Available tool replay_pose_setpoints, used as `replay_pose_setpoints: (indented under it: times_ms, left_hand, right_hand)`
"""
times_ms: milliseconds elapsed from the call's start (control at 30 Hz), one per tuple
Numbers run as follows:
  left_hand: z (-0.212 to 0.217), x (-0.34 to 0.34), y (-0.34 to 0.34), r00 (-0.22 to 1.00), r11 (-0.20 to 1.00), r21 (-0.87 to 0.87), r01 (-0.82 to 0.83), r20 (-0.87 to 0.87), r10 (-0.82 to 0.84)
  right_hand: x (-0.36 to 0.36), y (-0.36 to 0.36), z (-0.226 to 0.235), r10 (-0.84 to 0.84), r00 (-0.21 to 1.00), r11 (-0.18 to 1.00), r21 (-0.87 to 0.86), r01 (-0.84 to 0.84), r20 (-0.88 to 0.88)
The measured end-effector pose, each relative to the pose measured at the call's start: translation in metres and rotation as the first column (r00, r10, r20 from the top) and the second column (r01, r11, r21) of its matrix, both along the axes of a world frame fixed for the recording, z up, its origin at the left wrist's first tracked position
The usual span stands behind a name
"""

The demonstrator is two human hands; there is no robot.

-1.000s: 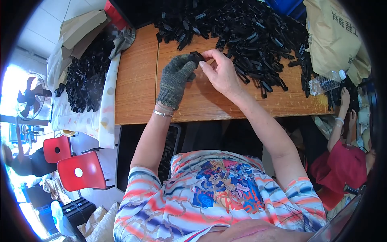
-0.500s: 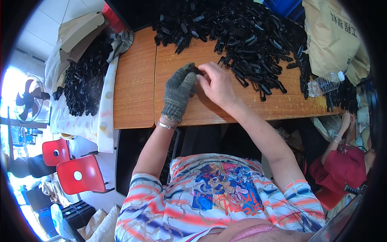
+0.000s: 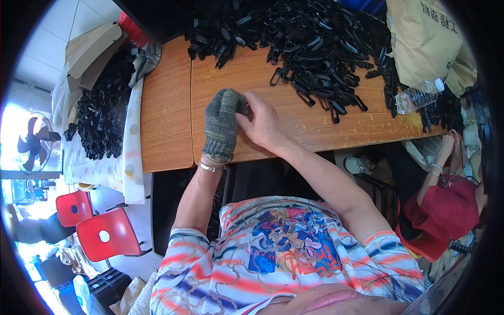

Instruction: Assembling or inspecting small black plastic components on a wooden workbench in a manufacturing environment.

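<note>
My left hand (image 3: 220, 123), in a grey-green knitted glove, is held closed over the near part of the wooden table (image 3: 168, 110). Against its fingers presses my bare right hand (image 3: 264, 122), with thumb and fingers bent inward. Whatever lies between the two hands is hidden by the glove and fingers. Beyond them spreads a large pile of black plastic clip-like parts (image 3: 320, 52), some with open rectangular frames. The closest loose parts lie ahead and to the right of my right hand, apart from it.
At left, a second heap of black parts (image 3: 102, 115) rests on a plastic sheet beside an opened cardboard flap (image 3: 94, 47). A brown paper bag (image 3: 422, 47) and a clear bottle (image 3: 418, 98) stand right. A co-worker's hand (image 3: 448, 147) shows there. Red chairs (image 3: 107, 233) sit lower left.
Both hands have shifted slightly left and nearer to me in the picture. The glove has turned, hiding the dark bit that showed at the fingertips. The whole view has tilted a little.
</note>
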State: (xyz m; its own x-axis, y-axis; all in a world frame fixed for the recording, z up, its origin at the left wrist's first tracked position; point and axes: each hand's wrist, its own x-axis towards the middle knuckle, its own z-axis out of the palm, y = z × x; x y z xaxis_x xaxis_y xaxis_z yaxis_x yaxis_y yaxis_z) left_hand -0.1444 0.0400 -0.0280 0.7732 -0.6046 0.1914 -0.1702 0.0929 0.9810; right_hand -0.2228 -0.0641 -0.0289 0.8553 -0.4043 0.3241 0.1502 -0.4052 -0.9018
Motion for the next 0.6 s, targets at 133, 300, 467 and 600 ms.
replay_pose_setpoints:
  times_ms: [133,300,467,600]
  left_hand:
    - [0.021,-0.003,0.027,0.993,1.000,0.012,-0.001,-0.121,0.002]
    - [0.082,0.008,0.115,0.948,0.462,0.865,0.195,-0.044,-0.317]
    - [0.077,0.034,0.122,0.941,0.727,0.658,-0.196,0.336,-0.050]
    - [0.048,0.068,0.028,0.792,0.769,0.497,-0.402,0.610,0.020]
  right_hand:
    - [0.002,0.002,0.015,0.156,0.974,0.987,-0.020,-0.161,-0.162]
    - [-0.013,-0.059,0.015,0.227,0.956,0.795,-0.532,-0.291,-0.183]
    - [0.001,-0.111,0.014,-0.131,0.960,0.470,-0.868,-0.159,-0.247]
    - [0.019,-0.118,0.005,-0.084,0.969,0.355,-0.916,-0.189,-0.233]
